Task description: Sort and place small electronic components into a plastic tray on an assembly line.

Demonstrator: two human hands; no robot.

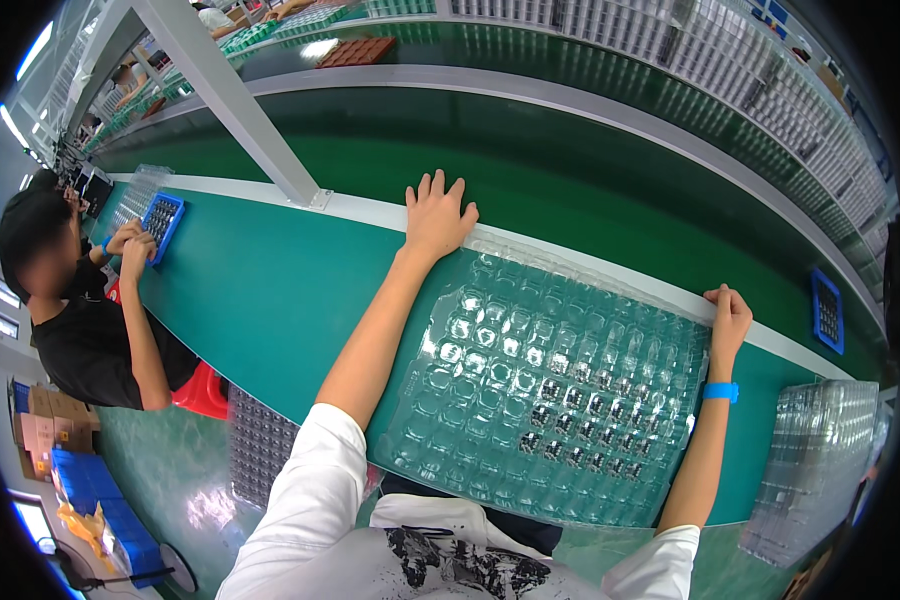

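1. A long green surface point(270, 290) is stretching across the room, with a darker green conveyor belt point(490, 150) running behind it past a pale rail.
2. A big clear plastic tray point(545, 385), moulded into rows of small pockets, is lying flat on the surface right in front of the person; the pockets toward its right and near side are holding small dark parts point(580, 420), while the rest are sitting bare.
3. A stack of the same clear trays point(810, 465) is standing at the far right edge of the surface, apart from the big tray.
4. A co-worker in a black shirt point(90, 340) is sitting at the left, both hands working at a small blue tray point(162, 222).
5. Cardboard boxes point(42, 420) and blue packages point(105, 505) are piling up on the floor at the lower left.
6. Another small blue tray point(827, 310) is resting near the rail on the right.
7. The left hand point(436, 215) is lying open, fingers spread, pressing on the tray's far left corner.
8. The right hand point(728, 315), a blue band point(720, 391) on its wrist, is curling loosely at the tray's far right corner; whether it is pinching the edge I cannot tell.
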